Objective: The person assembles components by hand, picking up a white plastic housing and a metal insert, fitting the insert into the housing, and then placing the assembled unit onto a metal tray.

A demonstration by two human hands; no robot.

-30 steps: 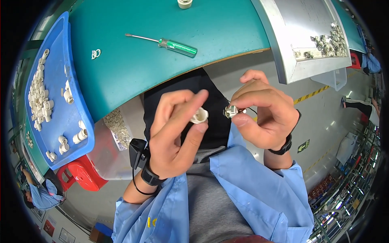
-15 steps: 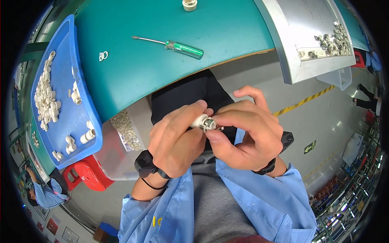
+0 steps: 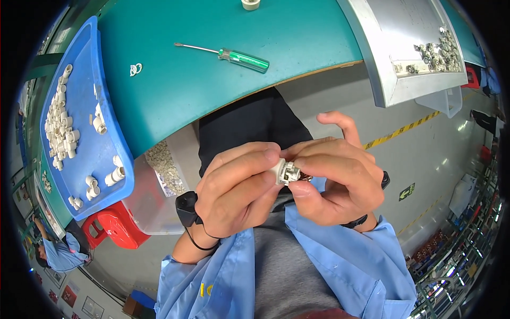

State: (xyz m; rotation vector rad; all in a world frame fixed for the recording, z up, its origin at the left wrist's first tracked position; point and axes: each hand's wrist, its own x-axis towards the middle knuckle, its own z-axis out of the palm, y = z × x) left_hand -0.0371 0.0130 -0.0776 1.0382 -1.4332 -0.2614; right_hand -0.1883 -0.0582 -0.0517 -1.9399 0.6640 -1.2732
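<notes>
My left hand (image 3: 236, 186) is closed round a small white lamp holder (image 3: 280, 169), its fingertips on the smooth body. The open end points right and shows a metal insert (image 3: 291, 173). My right hand (image 3: 340, 181) pinches at that end with thumb and index finger, holding a dark coppery piece (image 3: 305, 176) that is mostly hidden. Its little finger sticks out. Both hands are over my lap, just off the table's front edge. On the green table (image 3: 175, 90) beyond lies a flat-tip screwdriver (image 3: 244, 60) with a green handle.
Left, a blue tray (image 3: 109, 154) holds many white lamp holder bodies (image 3: 64, 127). Two white rings (image 3: 136, 69) lie beside it. A metal tray (image 3: 390, 87) with small metal parts (image 3: 438, 53) stands right. A white fitting (image 3: 251, 4) sits at the far edge; a red stool (image 3: 125, 228) is lower left.
Both hands have shifted slightly right and toward me with the lamp holder. It has turned a little, so more of its metal insert and the coppery piece shows.
</notes>
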